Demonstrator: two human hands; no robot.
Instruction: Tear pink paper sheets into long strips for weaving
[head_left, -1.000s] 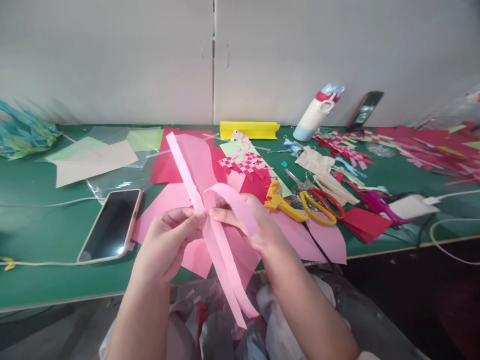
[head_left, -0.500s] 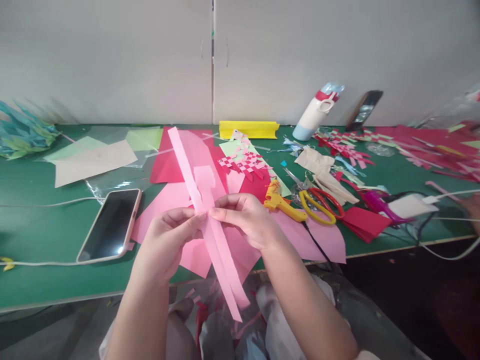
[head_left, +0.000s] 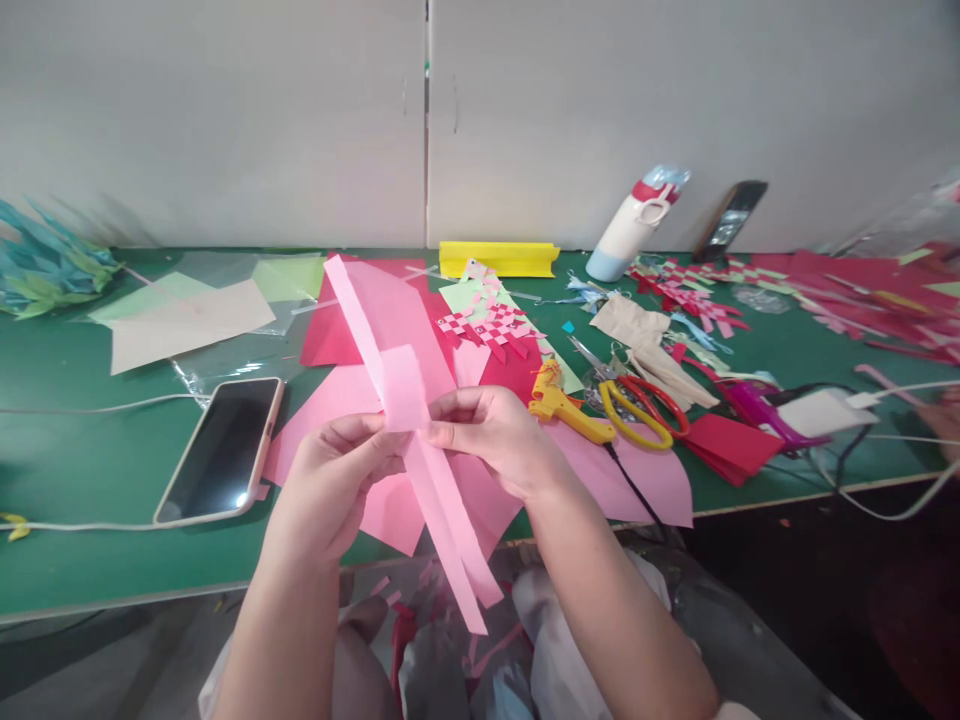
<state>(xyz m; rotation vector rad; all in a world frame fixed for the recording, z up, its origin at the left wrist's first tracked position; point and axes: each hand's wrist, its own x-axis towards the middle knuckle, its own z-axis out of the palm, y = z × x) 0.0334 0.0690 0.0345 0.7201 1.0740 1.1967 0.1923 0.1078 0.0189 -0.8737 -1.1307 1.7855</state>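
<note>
Pink paper strips (head_left: 403, 392), folded over one another where they meet, are held up in front of me. My left hand (head_left: 349, 455) pinches them from the left, just below the folded part. From the right, my right hand (head_left: 480, 435) grips the same spot between thumb and fingers. One long strip end reaches up to the left, and two ends hang down past the table edge. Beneath the hands lie pink paper sheets (head_left: 386, 510) and a red sheet (head_left: 319, 330). Woven paper fish (head_left: 495, 325) rest just beyond.
A phone (head_left: 219, 450) lies at left with a white cable. To the right are a yellow glue gun (head_left: 566, 408), scissors (head_left: 637, 410), a bottle (head_left: 634, 225) and a leaning phone (head_left: 731, 222). A folded yellow piece (head_left: 499, 260) stands by the wall. Another person's hand (head_left: 946, 415) shows far right.
The folded middle of the strips has tipped toward me and now covers the spot between my fingertips. The upper strip end has shifted slightly left. Both hands keep their grip.
</note>
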